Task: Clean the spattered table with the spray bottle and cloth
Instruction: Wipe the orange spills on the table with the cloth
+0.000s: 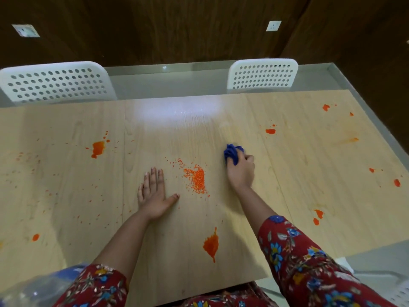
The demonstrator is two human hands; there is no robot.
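My mark is the heap of fine orange grains (pixel 195 179) in the middle of the pale wood-grain table (pixel 177 134). Far left of it, at the near edge of view, sits a blurred clear-and-blue plastic thing (pixel 33 289); I cannot tell whether it is the spray bottle. Left of the heap and beyond it lies a large orange splash (pixel 98 148). Just left of the heap the left hand (pixel 153 196) lies flat on the wood, fingers straight, thumb out toward the grains. Just right of the heap the right hand (pixel 241 171) grips a crumpled dark-blue cloth (pixel 232 152), down on the table. Farther right, small orange blots (pixel 270 131) dot the top. I judge the wiping step is in hand, most marks uncleaned; next I would want the cloth drawn leftward over the grains without scattering them.
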